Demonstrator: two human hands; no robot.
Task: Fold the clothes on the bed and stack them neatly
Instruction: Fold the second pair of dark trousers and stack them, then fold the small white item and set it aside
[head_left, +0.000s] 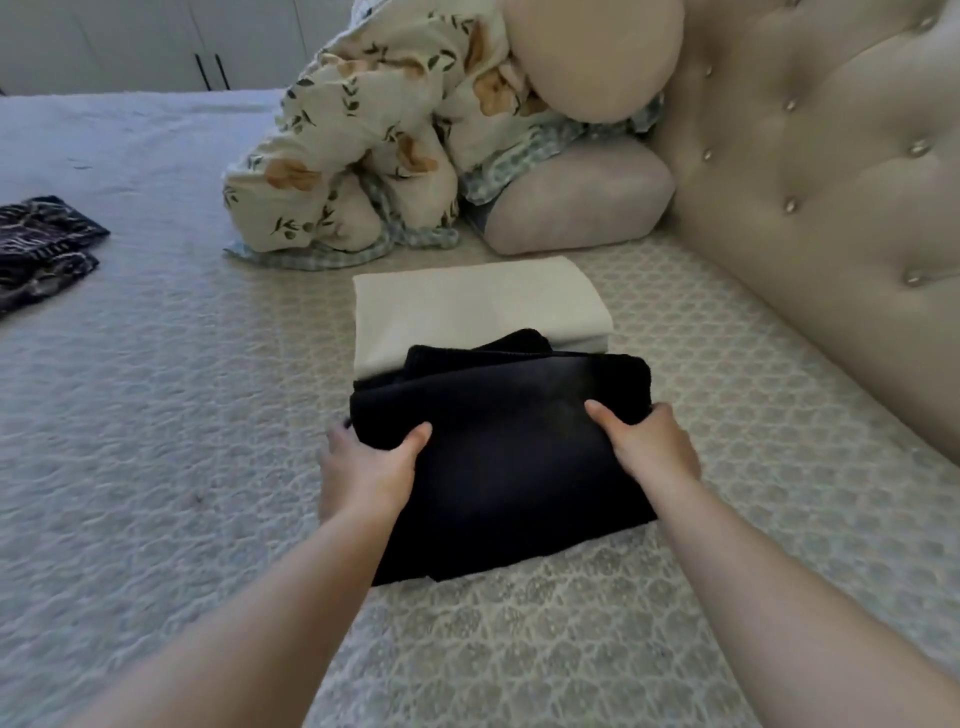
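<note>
A folded black garment lies in the middle of the bed, its far edge overlapping a folded white garment. My left hand grips the black garment's left side, thumb on top and fingers tucked under. On the right side, my right hand holds it the same way. A dark patterned garment lies loosely folded at the far left of the bed.
A bundled floral duvet and pillows are piled at the head of the bed. The tufted beige headboard runs along the right. White wardrobe doors stand beyond the bed.
</note>
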